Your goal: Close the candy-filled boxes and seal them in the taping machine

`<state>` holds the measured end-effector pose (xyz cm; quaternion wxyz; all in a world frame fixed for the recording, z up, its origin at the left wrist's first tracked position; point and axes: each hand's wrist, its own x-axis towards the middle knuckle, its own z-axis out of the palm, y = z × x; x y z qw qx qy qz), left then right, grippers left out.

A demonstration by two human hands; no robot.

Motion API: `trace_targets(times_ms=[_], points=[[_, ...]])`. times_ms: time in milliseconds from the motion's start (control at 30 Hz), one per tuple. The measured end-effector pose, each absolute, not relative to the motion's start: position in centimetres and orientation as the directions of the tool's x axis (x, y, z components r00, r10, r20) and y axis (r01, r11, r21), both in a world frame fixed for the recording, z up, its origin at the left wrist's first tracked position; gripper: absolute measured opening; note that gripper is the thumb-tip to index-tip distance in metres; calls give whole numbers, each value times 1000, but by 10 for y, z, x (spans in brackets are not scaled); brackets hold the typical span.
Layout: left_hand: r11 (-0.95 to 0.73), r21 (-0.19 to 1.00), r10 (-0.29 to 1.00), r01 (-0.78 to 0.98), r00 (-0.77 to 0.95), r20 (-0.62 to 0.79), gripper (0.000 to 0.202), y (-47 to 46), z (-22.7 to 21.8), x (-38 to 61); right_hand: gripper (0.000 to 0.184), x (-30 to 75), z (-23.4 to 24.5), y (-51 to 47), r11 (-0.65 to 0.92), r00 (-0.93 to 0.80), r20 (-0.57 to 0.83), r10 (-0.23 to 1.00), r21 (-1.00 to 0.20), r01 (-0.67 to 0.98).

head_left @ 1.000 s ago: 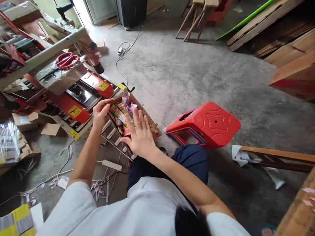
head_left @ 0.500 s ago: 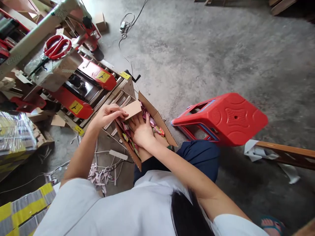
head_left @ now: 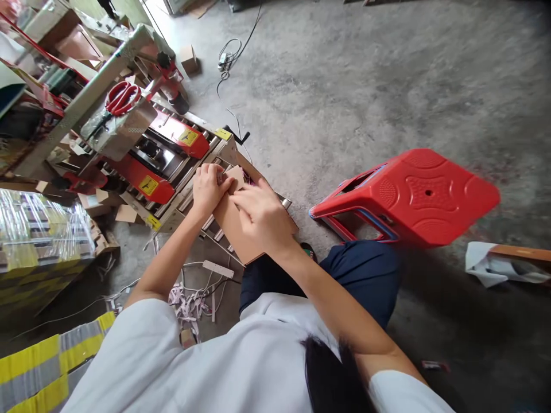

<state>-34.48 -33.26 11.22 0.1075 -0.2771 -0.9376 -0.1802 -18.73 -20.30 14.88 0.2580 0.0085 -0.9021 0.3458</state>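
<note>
The small cardboard box [head_left: 243, 232] sits at the end of the roller conveyor, right in front of my body. One long flap is now folded in across its top, and a short end flap [head_left: 235, 178] is bent inward at the far end. My left hand [head_left: 209, 191] is curled over the far left corner, fingers closed on the flaps. Over the box top hovers or rests my right hand [head_left: 264, 221], fingers stretched toward the short flap; whether it touches is unclear. The colourful wrapped packets inside are almost wholly covered, with a little pink showing past the short flap.
A taping machine with red guides [head_left: 157, 186] stands ahead left, with red-handled scissors [head_left: 123, 97] on top. To the right is a red plastic stool [head_left: 430, 195]. A power strip [head_left: 218, 269] and paper shreds [head_left: 189, 304] lie on the floor, and wrapped stacks [head_left: 43, 229] stand left.
The long near-left flap has been folded over the packets. My right hand has lifted from inside the box to above it, and my left hand has shifted onto the corner.
</note>
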Motion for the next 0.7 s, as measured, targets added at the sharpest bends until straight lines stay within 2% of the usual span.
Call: trace_targets(times_ms=[67, 100, 200, 267, 300, 367, 433, 500, 567, 700], points=[[832, 245, 446, 498, -862, 240, 28, -330, 114, -343, 39, -172, 163, -193, 788, -856, 438, 275, -613, -60], [853, 243, 424, 462, -884, 195, 29, -328, 114, -343, 50, -167, 165, -191, 788, -877, 367, 308, -616, 19], [893, 282, 338, 350, -937, 90, 26, -326, 113, -346, 105, -158, 152, -210, 822, -967, 71, 243, -545, 167], [889, 344, 285, 303, -953, 105, 21, -327, 110, -351, 125, -155, 135, -234, 878, -979, -37, 200, -436, 196], [866, 397, 276, 304, -953, 127, 18, -328, 108, -354, 128, -154, 127, -245, 900, -978, -42, 203, -386, 203], [756, 575, 260, 312, -950, 173, 19, -331, 104, -359, 121, -152, 115, -259, 918, -976, 3, 217, -341, 203], [537, 794, 180, 286, -958, 223, 28, -337, 96, -360, 110, -149, 110, -259, 918, -974, 66, 218, -353, 181], [310, 923, 50, 227, -974, 223, 35, -346, 86, -354, 104, -145, 109, -251, 914, -973, 111, 202, -378, 146], [223, 959, 16, 177, -984, 177, 37, -356, 75, -345, 101, -142, 109, -242, 914, -978, 132, 163, -393, 99], [362, 919, 52, 158, -987, 149, 30, -366, 70, -336, 100, -144, 109, -239, 918, -982, 146, 120, -393, 54]])
